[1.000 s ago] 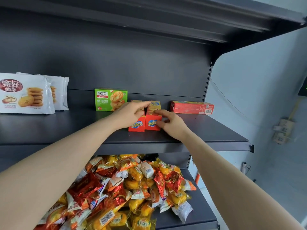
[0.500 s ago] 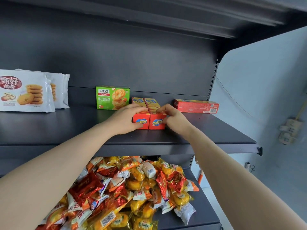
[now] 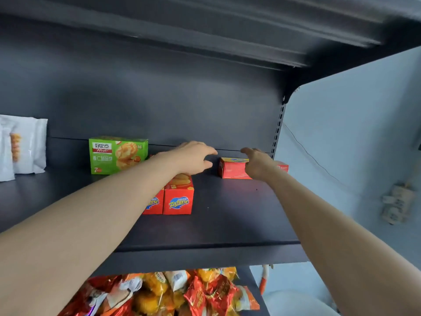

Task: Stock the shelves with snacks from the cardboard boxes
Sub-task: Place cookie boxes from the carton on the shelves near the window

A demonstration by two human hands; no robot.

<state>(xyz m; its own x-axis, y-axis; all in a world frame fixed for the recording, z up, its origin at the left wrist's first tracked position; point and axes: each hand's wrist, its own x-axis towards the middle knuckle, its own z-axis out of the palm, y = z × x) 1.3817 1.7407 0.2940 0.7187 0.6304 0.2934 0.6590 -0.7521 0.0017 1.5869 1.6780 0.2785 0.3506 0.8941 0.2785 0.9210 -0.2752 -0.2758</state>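
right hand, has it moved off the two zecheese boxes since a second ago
Yes. The right hand has left the two Zecheese boxes and gone back and to the right along the shelf, now reaching the long red box near the back panel.

Dark grey metal shelving unit point(image 3: 227, 226) with slotted upright point(image 3: 276, 131); pale blue wall point(image 3: 353, 124) beside it, thin cable point(image 3: 319, 163) trailing down

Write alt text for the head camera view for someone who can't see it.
Two bare hands reach over a dark shelf: the left hand open above two orange Zecheese boxes, the right hand at a flat red box near the back. A green biscuit box and white bags sit left; wrapped snacks are heaped below.
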